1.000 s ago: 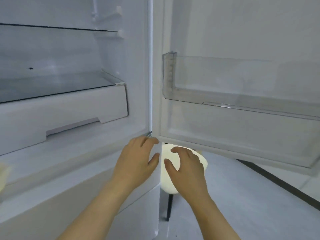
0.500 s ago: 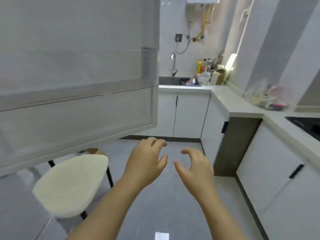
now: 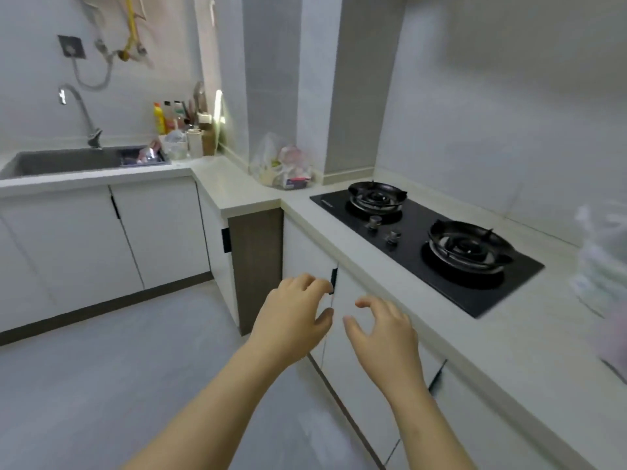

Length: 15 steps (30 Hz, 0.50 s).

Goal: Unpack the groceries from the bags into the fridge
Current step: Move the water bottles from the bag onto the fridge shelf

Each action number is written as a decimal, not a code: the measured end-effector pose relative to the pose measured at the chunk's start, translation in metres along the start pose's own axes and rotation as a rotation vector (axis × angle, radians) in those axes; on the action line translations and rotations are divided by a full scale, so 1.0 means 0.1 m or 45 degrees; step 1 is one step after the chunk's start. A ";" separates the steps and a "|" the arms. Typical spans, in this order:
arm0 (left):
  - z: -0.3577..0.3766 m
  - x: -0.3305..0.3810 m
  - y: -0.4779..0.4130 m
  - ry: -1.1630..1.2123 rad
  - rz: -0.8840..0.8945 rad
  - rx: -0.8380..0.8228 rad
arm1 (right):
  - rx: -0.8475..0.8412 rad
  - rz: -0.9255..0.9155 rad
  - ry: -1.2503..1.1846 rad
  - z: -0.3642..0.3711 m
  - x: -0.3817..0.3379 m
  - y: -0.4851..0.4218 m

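A clear plastic grocery bag (image 3: 283,164) with packets inside sits on the counter in the corner, left of the stove. A second, blurred plastic bag (image 3: 602,266) stands on the counter at the right edge. My left hand (image 3: 293,318) and my right hand (image 3: 383,329) hover side by side in front of the white lower cabinets, fingers spread and curled, both holding nothing. Both hands are well short of either bag. The fridge is out of view.
A black two-burner gas stove (image 3: 427,239) lies in the counter (image 3: 458,340) between the bags. A sink (image 3: 64,162) with a tap is at the far left, bottles (image 3: 176,120) beside it. Grey floor (image 3: 101,368) lies below left.
The view has swung right, from the open fridge past a stool to the kitchen counter and stove. Both hands stayed held out in front, holding nothing.
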<state>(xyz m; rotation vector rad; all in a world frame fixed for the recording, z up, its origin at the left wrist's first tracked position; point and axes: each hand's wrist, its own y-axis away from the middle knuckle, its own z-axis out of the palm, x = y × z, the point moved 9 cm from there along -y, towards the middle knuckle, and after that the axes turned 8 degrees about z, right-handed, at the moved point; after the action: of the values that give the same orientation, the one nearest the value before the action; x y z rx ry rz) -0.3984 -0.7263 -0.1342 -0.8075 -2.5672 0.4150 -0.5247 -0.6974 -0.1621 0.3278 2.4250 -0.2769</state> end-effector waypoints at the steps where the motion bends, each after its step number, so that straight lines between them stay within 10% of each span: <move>1: 0.14 0.14 -0.17 0.018 0.034 -0.014 | 0.022 0.036 0.014 -0.12 0.18 -0.10; 15: 1.76 1.82 -1.74 0.254 0.571 -0.271 | 0.432 0.595 0.113 -1.39 2.26 -0.63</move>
<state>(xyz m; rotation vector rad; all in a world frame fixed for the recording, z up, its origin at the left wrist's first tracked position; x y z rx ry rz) -0.6991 -0.7820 -0.1647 -1.4337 -2.2596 0.1767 -0.7952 -0.6816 -0.1958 1.0570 2.2957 -0.4678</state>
